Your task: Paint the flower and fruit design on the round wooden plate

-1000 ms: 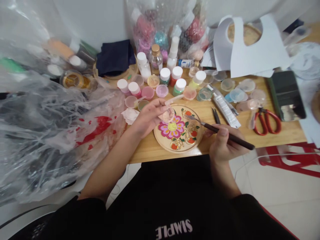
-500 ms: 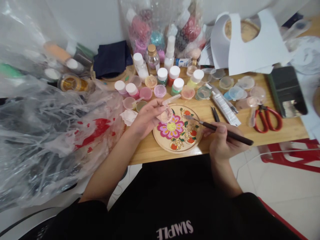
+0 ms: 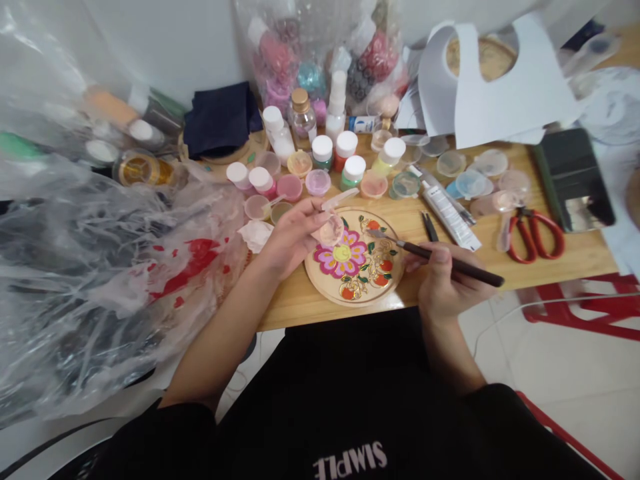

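A: Entry. Dial centred on the painted wooden disc [image 3: 355,261], 12 pointing away from the person. Where is the disc?

B: Flat on the table [image 3: 505,270], near its front edge, between the two hands. Pink flower at the centre, orange fruit toward 4.

A: Left hand [image 3: 293,239]?

B: It comes in from 9. Fingers are curled around a small clear cup [image 3: 331,231], held over the disc's rim at about 10.

A: Right hand [image 3: 445,285]?

B: At 3 to 4, just off the rim. Fingers are pinched on a dark-handled tool [image 3: 453,263], shaft slanting out toward 3. Its pale tip lies over the disc at about 1. Contact with the surface: cannot tell.

A: Surroundings?

B: White-capped bottles [image 3: 354,169] at 12. Tweezers [image 3: 430,228] and a white tube [image 3: 448,212] at 2. Red scissors [image 3: 536,235] at 3, well apart. Crumpled plastic bag [image 3: 100,267] at 9.
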A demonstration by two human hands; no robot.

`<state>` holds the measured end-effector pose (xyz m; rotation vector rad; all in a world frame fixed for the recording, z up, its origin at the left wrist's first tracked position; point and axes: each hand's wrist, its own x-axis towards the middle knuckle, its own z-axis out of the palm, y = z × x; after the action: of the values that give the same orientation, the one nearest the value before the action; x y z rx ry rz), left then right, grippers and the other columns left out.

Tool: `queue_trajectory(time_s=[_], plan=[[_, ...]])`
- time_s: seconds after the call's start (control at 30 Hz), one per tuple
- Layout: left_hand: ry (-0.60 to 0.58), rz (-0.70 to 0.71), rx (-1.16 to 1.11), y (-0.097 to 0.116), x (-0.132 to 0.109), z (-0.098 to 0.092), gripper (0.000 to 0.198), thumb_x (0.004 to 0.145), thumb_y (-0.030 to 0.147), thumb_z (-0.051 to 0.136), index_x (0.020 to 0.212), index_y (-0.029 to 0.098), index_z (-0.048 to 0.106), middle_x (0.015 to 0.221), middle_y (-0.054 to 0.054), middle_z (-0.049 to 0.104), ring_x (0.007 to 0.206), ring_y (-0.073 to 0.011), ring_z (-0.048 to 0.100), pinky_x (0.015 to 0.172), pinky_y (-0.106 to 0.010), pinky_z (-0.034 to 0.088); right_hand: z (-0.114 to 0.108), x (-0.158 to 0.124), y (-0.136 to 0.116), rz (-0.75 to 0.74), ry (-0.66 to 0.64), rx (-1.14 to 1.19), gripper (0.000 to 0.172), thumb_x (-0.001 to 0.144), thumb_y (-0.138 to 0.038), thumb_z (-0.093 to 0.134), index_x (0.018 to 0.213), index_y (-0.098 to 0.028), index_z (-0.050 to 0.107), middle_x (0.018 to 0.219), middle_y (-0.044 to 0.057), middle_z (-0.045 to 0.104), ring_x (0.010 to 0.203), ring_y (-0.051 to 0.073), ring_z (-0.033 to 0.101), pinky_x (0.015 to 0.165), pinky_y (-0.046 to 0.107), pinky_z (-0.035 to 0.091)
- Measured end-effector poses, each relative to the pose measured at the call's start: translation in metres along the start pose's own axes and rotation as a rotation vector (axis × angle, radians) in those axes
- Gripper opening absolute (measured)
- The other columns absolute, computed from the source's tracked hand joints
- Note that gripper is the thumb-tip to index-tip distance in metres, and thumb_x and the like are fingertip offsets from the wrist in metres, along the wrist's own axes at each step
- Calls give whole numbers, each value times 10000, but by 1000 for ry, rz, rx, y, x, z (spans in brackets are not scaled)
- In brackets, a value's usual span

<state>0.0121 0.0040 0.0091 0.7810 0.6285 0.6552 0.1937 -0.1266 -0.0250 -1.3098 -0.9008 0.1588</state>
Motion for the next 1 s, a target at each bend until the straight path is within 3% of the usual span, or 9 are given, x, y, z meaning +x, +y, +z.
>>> queue_trajectory(time_s=[0.5, 0.67, 1.0], plan=[[-5, 7, 34, 1, 0, 1, 338, 704, 403, 874, 833, 182, 654, 740, 18, 700, 680, -96, 649, 641, -225, 505, -1, -1, -2, 64, 10, -82, 245, 942, -409, 712, 798, -215, 749, 584, -34, 706, 457, 136, 660, 447, 290, 533], [6, 6, 26, 1, 0, 2, 374, 674, 411, 900, 827, 179, 651, 741, 21, 703, 675, -92, 647, 625, -221, 496, 1, 0, -1, 13, 55, -24, 219, 940, -394, 720, 827, -215, 775, 600, -33, 717, 443, 123, 651, 420, 272, 499], [10, 13, 51, 1, 0, 1, 324, 729, 389, 857, 846, 180, 637, 755, 12, 689, 690, -104, 652, 636, -235, 500, -1, 0, -1, 29, 8, -41, 202, 950, -356, 706, 828, -214, 782, 589, -30, 706, 458, 133, 652, 449, 285, 519]])
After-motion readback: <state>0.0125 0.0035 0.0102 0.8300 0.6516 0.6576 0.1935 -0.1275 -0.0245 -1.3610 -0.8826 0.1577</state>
